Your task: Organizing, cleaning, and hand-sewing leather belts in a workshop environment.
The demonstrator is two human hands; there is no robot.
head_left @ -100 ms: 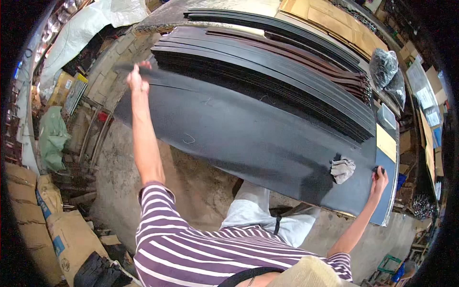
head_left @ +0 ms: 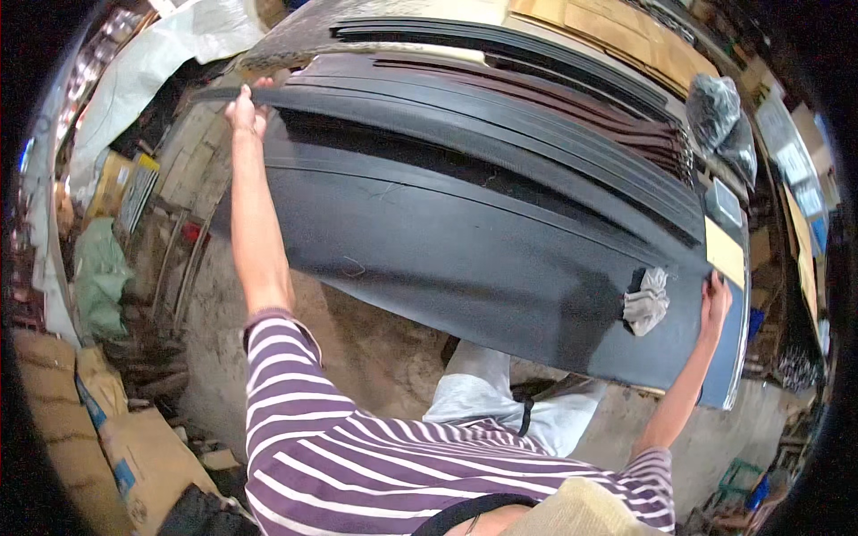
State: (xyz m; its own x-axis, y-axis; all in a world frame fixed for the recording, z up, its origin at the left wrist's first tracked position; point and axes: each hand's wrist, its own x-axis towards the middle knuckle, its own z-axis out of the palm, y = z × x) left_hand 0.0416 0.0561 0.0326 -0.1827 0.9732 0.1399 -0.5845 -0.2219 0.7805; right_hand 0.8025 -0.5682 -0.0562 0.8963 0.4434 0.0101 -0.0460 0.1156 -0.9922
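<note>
A long black strip (head_left: 393,122), flat like a belt blank, is stretched between my hands. My left hand (head_left: 248,112) is closed on it at the far left, and its free end sticks out past the fingers. At the right edge of the table, my right hand (head_left: 713,297) is closed round the other end, mostly hidden by the fingers. Right behind the strip lies a stack of similar black strips (head_left: 465,112). A crumpled grey cloth (head_left: 645,302) rests on the dark tabletop (head_left: 429,259), to the left of my right hand.
Brown strips (head_left: 536,103) and another black pile (head_left: 492,40) lie farther back, with flat cardboard (head_left: 608,40) beyond. Dark plastic bags (head_left: 713,112), a small clear box (head_left: 724,204) and a yellowish sheet (head_left: 724,243) are at the right. Cardboard boxes (head_left: 152,447) stand lower left.
Both hands have moved away from me, my left also slightly left. The strip has come up against the front of the stack. The grey cloth looks shifted slightly.
</note>
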